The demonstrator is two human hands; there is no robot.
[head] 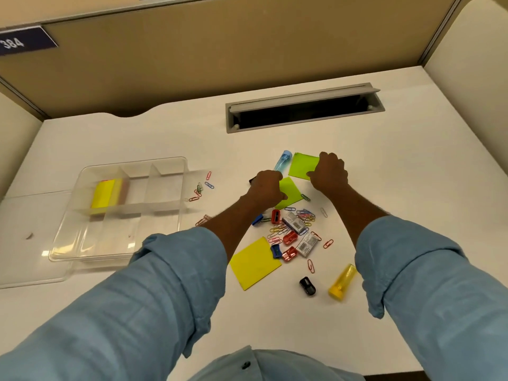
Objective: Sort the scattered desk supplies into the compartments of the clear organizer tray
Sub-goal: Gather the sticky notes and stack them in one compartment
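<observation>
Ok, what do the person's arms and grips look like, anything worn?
The left sleeve and right sleeve are light blue shirt cloth, rolled up the forearm. The left grip and right grip are bare: no gloves, watch or rings visible.

Left hand [265, 189]: fingers out of sight behind knuckles; grip on near green note [291, 192] unclear, note's left part covered. Dark object [251, 180] just left of that hand, mostly hidden, kind unclear. Right hand [328, 171]: fingertips hidden, curled over far green note [303, 166]. Clear tray [90, 243], well left of left hand, blurred; stack inside [105, 198] smeared. Yellow tube [342, 281] partly behind right sleeve [412, 257]. Number plate [24, 42] cut by left edge. Print on small boxes [294, 222] too small to read.
</observation>
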